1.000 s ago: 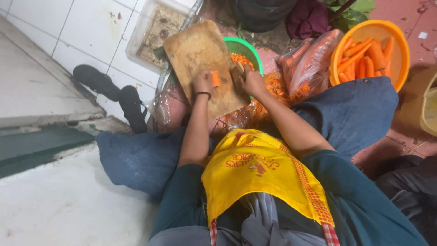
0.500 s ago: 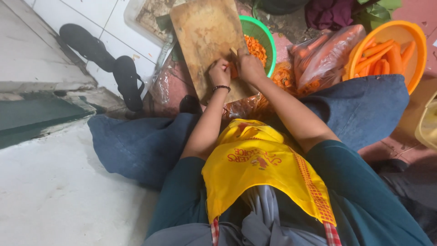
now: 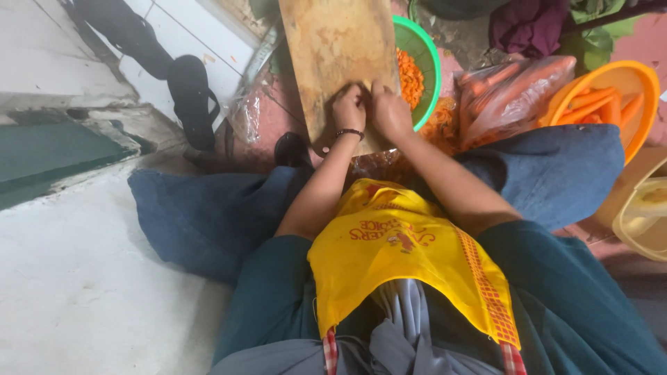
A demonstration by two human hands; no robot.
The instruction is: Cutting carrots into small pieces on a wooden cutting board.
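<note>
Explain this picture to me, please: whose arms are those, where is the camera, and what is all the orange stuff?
The camera sits on a person's head and looks down, so you see their own lap, yellow apron and both arms. The left hand and right hand rest close together on a wooden cutting board; what they hold is too small to tell. Beside the board is a green basket of chopped carrot. To the right lie a clear bag of carrots and an orange bowl holding whole carrots. Black sandals lie on the left.
</note>
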